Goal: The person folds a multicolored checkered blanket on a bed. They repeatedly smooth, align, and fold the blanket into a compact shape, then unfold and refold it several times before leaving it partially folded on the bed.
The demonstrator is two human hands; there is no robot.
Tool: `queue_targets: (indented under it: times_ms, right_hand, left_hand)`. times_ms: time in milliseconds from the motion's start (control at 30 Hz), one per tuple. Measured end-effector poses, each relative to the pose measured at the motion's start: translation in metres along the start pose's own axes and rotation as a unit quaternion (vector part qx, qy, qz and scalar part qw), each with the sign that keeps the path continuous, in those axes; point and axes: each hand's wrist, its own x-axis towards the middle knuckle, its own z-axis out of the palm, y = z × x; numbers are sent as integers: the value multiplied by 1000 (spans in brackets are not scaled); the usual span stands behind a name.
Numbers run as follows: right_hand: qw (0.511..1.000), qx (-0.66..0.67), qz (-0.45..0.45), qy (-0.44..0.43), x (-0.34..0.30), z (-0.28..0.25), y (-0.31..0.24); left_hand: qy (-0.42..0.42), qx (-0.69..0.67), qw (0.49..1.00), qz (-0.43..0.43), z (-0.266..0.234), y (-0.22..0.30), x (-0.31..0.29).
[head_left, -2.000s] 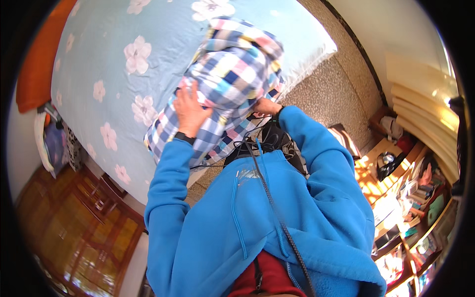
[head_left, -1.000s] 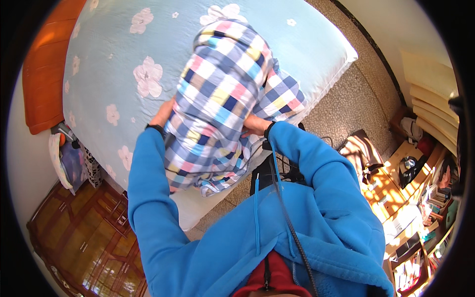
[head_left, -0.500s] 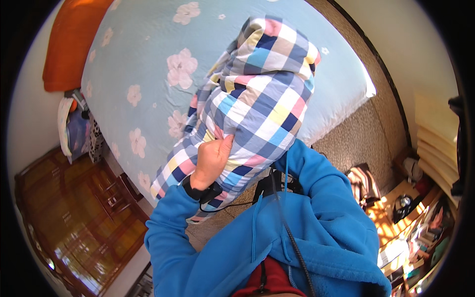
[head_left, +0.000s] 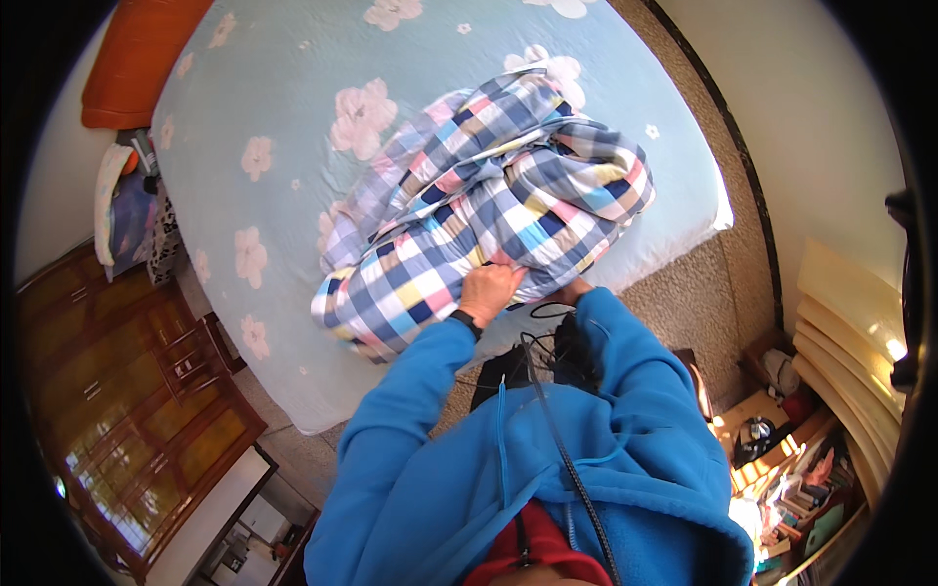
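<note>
Head cam (L of side-by-side pair, wide fisheye) looks steeply down & fwd from wearer's head, v close to the blue hoodie (head_left: 420,479) at near side, bed (head_left: 293,220) farther off, w/ cabinet (head_left: 103,376) left & wall (head_left: 811,146) right bent toward rim

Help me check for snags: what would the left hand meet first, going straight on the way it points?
The left hand would likely meet the checked fabric it touches; how deep its folds run is unclear.

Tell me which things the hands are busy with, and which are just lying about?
Part of the job:
- checked bedding
- left hand and right hand, both at it
- flowered sheet underneath

Just lying about:
- orange item
- purplish bundle
- pale stacked sheets
</note>
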Motion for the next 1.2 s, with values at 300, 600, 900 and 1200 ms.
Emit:
queue_targets:
  times_ms: [300,600,900,1200]
  right_hand:
    - [924,-128,-221,285,-142,-134,-89]
    - [680,-320,-573,328,-194,-6,-210]
    - [572,-627,-454,270,-177,43,-208]
    - [591,-595,-518,172,-176,16,-198]
  left_hand:
    - [-181,-146,965,-118,11,52,-11]
    - [177,-114,976,53,-59,63,150]
    - [38,-36,997,55,-19,57,230]
    - [-70,-21,986,-151,-6,60,269]
